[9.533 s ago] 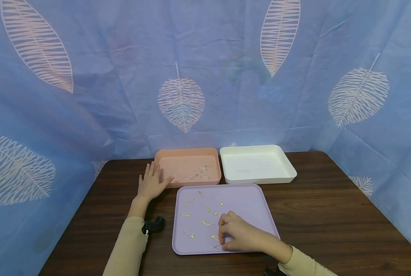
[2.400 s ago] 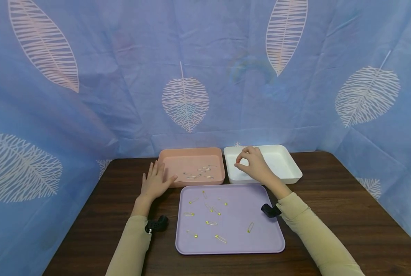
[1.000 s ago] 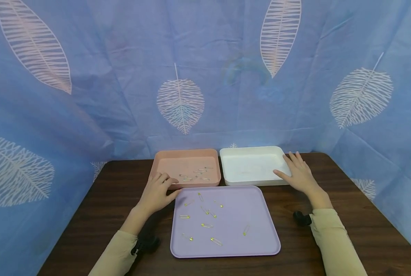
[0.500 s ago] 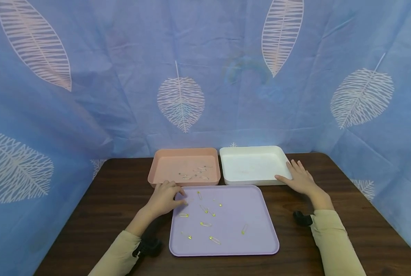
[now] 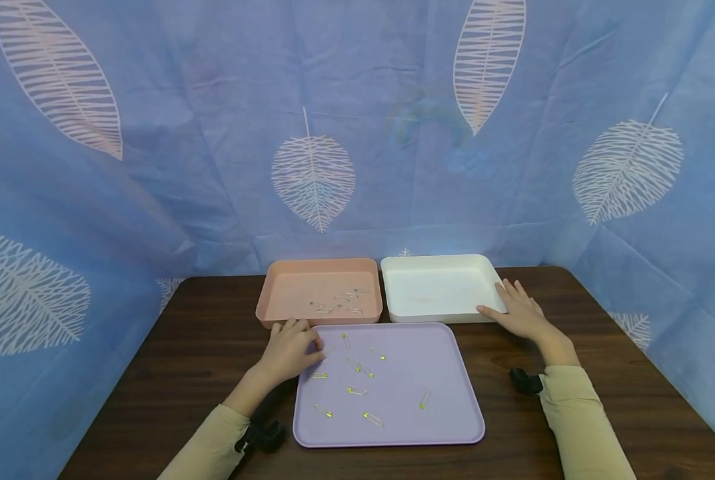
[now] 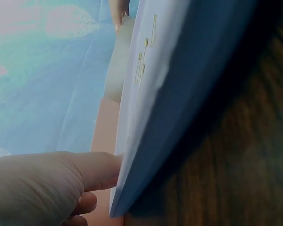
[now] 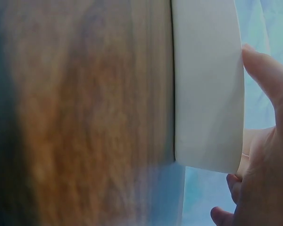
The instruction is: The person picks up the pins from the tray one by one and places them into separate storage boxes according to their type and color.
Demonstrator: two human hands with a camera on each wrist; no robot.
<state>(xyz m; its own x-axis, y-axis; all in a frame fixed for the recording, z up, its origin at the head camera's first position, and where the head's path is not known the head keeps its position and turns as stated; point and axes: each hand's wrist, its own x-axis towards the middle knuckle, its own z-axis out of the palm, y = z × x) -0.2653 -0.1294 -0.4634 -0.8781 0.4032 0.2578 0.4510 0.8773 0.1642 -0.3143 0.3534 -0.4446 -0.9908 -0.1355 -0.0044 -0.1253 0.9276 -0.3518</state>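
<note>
My left hand (image 5: 291, 350) is over the upper left corner of the lavender tray (image 5: 435, 373). Its thumb and forefinger come together on a safety pin (image 5: 330, 350), whose yellow head is hidden by the fingertips. Several yellow-headed safety pins lie spread on this tray, among them one pin (image 5: 358, 391) near the middle and a lone pin (image 5: 425, 399) toward the right. With fingers spread, my right hand (image 5: 522, 315) rests at the right rim of the white tray (image 5: 438, 290); in the right wrist view the thumb touches that rim.
Behind the lavender tray, a pink tray (image 5: 297, 283) holds several silver safety pins (image 5: 342, 300). It stands beside the white tray on a dark wooden table (image 5: 213, 333). A blue leaf-patterned cloth (image 5: 381, 187) hangs behind the table.
Earlier my right hand left the lavender tray, passed over the white tray and settled at its right rim. My left hand moved from the pink tray to the lavender tray, its fingers closing on a pin.
</note>
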